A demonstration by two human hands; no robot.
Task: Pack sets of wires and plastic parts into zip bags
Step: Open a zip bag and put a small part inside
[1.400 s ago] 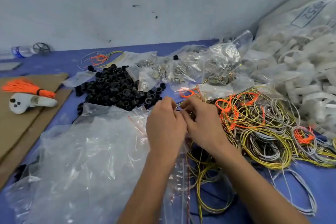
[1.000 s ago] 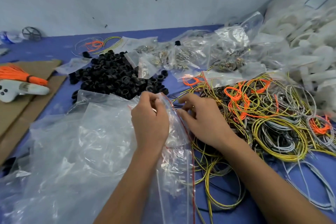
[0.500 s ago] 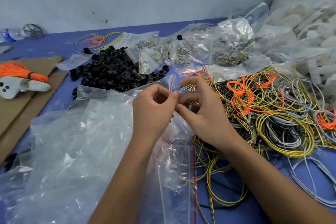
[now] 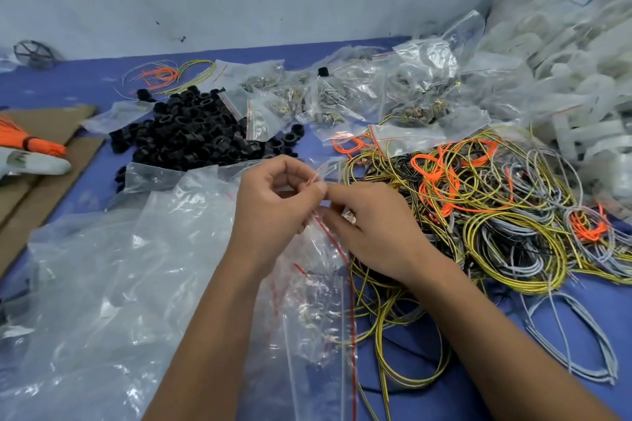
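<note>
At the centre of the frame, the left hand (image 4: 273,202) and right hand (image 4: 372,229) pinch the red-striped mouth of a small zip bag (image 4: 321,249), fingers clamped on its thin film. The film looks slippery; one lip could slide free, and the mouth would stay closed. The wires (image 4: 478,202) heaped just right could also snag it.

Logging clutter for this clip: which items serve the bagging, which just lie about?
In use: left hand and right hand pinching a zip bag; wire coils; black plastic rings.
Idle: cardboard, orange tassel, white controller.
</note>
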